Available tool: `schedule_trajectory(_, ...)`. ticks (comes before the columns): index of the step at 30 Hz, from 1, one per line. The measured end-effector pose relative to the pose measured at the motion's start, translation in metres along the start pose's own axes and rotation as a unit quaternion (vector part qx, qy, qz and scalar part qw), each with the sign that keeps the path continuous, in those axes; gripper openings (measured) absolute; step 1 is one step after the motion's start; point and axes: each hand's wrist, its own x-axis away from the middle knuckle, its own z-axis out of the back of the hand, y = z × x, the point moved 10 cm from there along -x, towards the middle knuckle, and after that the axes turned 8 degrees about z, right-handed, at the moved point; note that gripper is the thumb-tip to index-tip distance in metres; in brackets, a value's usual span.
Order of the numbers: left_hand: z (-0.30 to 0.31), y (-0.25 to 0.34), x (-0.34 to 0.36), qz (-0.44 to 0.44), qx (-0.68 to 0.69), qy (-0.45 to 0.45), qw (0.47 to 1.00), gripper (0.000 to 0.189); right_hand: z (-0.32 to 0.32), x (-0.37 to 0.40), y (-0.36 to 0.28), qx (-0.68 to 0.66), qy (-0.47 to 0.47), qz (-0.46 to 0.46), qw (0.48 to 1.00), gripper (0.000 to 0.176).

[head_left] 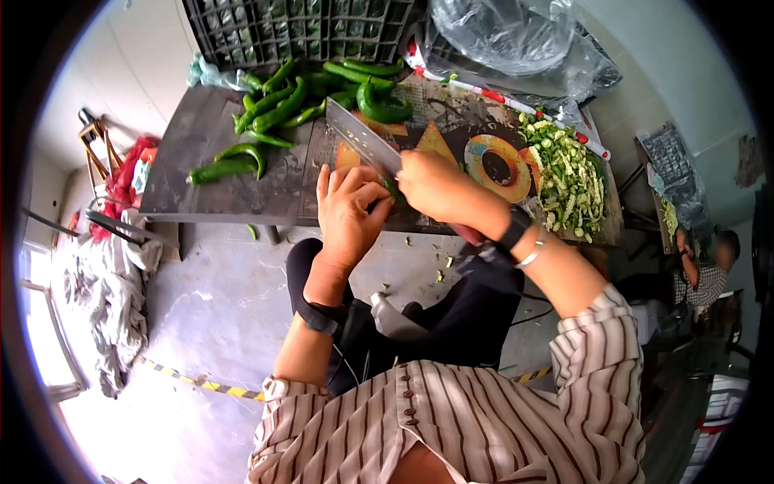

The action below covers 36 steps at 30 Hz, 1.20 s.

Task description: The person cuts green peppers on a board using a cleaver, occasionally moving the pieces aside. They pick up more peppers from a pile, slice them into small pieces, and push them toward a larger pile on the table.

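Observation:
My right hand (431,185) is closed around the handle of a broad-bladed kitchen knife (361,137), whose blade slants up and left over the table's near side. Beside it, my left hand (351,202) has its thumb and forefinger pinched at the table's front edge. A sliver of a green pepper (393,189) shows between the left fingertips and the knife; the rest is hidden by the hands. Whole long green peppers (278,109) lie piled beyond the left hand. To the right of the knife hand spreads a heap of chopped green pepper (568,177).
A black plastic crate (298,32) stands at the back of the worn table (185,137). Clear plastic bags (504,32) lie at the back right. Pepper scraps (439,274) are on the floor. Another person (705,270) sits at far right.

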Motion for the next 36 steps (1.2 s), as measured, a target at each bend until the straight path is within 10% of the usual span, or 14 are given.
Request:
schedule_trajectory(7, 0.002, 0.000, 0.001, -0.005, 0.001, 0.017, 1.000, 0.008, 0.027, -0.008, -0.039, 0.187, 0.137, 0.206, 0.951, 0.019)
schedule_trajectory(9, -0.001, -0.003, 0.003, -0.002, -0.004, 0.009, 1.000, 0.008, 0.030, 0.008, -0.010, 0.006, 0.105, 0.033, 0.994, 0.019)
schedule_trajectory(11, -0.001, -0.001, 0.004, -0.004, 0.001, 0.009, 1.000, 0.008, 0.043, 0.026, -0.036, 0.101, 0.203, 0.115, 0.967, 0.020)
schedule_trajectory(13, 0.003, 0.002, 0.003, -0.010, -0.003, 0.026, 1.000, 0.009, 0.033, 0.026, -0.020, -0.017, 0.101, -0.015, 0.995, 0.019)
schedule_trajectory(24, 0.002, 0.003, 0.001, -0.012, -0.012, 0.020, 1.000, 0.008, 0.011, 0.020, -0.021, 0.025, -0.005, 0.047, 0.999, 0.023)
schedule_trajectory(31, 0.002, -0.006, -0.001, -0.006, 0.000, 0.035, 0.999, 0.007, 0.011, -0.016, -0.017, 0.071, 0.103, 0.088, 0.988, 0.019)
schedule_trajectory(36, 0.003, -0.005, 0.004, -0.006, -0.014, 0.037, 0.999, 0.006, 0.014, -0.004, 0.009, -0.038, 0.049, -0.004, 0.998, 0.020)
